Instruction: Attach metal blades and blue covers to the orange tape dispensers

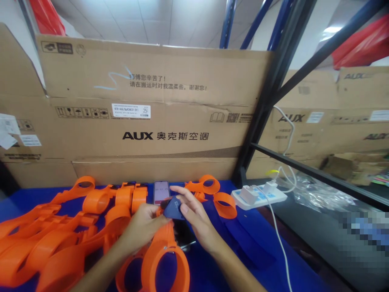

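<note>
My left hand (145, 225) is closed on the upper end of an orange plastic part with a large ring (165, 247), which hangs down toward me. A small dark blue, flat-faced piece (174, 209) sits at that end, between my two hands. My right hand (194, 215) pinches this blue piece from the right, thumb on its face. Whether the blue piece is joined to the orange part is hidden by my fingers. Under my right hand lies a dark, shiny flat object (186, 237), partly covered.
Many orange ringed parts (54, 247) pile up on the blue table (243, 227) at left. More orange rings (225, 205) lie at right. A phone (161, 191) leans behind my hands. A white power strip (258, 196) with cables stands near a black rack post (258, 117). Cardboard (170, 150) walls the back.
</note>
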A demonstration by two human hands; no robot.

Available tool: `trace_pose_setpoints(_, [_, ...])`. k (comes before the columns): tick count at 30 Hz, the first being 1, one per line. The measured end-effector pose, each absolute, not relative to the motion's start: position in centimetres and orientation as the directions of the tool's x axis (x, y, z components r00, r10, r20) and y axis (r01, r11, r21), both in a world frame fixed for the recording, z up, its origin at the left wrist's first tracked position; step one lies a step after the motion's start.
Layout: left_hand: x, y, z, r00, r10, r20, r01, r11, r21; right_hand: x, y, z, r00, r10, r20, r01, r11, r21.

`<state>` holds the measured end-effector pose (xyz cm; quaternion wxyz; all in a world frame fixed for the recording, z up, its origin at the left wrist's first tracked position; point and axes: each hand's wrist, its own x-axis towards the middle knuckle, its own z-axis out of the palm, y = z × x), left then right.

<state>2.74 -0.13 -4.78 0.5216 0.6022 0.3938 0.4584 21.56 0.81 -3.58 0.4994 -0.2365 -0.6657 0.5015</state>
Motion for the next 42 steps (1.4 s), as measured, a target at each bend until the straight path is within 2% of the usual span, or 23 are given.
trace_pose_setpoints(2, [2.9, -0.3, -4.6, 0.276, 0.951, 0.142, -0.008, -0.146, 0.989, 21.5, 0.8, -3.5, -0.396, 0.818, 0.416, -0.205, 0.363, -0.909])
trace_pose_setpoints(6, [3.2, -0.6, -4.4, 0.354, 0.925, 0.139, -0.123, -0.102, 0.987, 21.4, 0.9, -3.6, -0.258, 0.869, 0.422, -0.216, 0.374, -0.902])
trace_pose_setpoints(10, [3.1, -0.8, -4.6, 0.259, 0.96, 0.103, -0.163, -0.062, 0.985, 21.1, 1.0, -3.9, -0.15, 0.88, 0.451, -0.15, 0.43, -0.89])
trace_pose_setpoints(18, [3.6, -0.7, -4.4, 0.237, 0.964, 0.123, -0.182, -0.08, 0.98, 20.6, 0.9, -3.9, -0.117, 0.86, 0.497, -0.039, 0.496, -0.868])
trace_pose_setpoints(29, [3.5, -0.7, -4.3, 0.232, 0.962, 0.148, -0.277, -0.081, 0.958, 20.7, 0.5, -3.9, -0.166, 0.821, 0.546, 0.012, 0.555, -0.832])
trace_pose_setpoints(33, [3.6, -0.6, -4.3, 0.172, 0.978, 0.122, -0.331, -0.059, 0.942, 20.7, 0.8, -4.0, -0.183, 0.825, 0.534, -0.003, 0.543, -0.84])
trace_pose_setpoints(35, [3.5, -0.5, -4.1, 0.109, 0.991, 0.072, -0.424, -0.019, 0.906, 20.8, 1.1, -4.2, -0.188, 0.84, 0.509, -0.024, 0.514, -0.857])
trace_pose_setpoints(38, [2.8, -0.2, -3.4, 0.022, 1.0, -0.001, -0.619, 0.014, 0.785, 21.0, 1.6, -4.3, -0.145, 0.865, 0.481, 0.013, 0.488, -0.873])
trace_pose_setpoints(40, [2.1, 0.0, -2.7, -0.056, 0.998, 0.005, -0.72, -0.043, 0.693, 21.1, 1.7, -4.3, -0.14, 0.862, 0.487, 0.116, 0.503, -0.857])
trace_pose_setpoints(42, [1.4, 0.1, -2.2, -0.144, 0.989, 0.02, -0.778, -0.125, 0.616, 21.1, 1.6, -4.4, -0.215, 0.841, 0.497, 0.27, 0.54, -0.797])
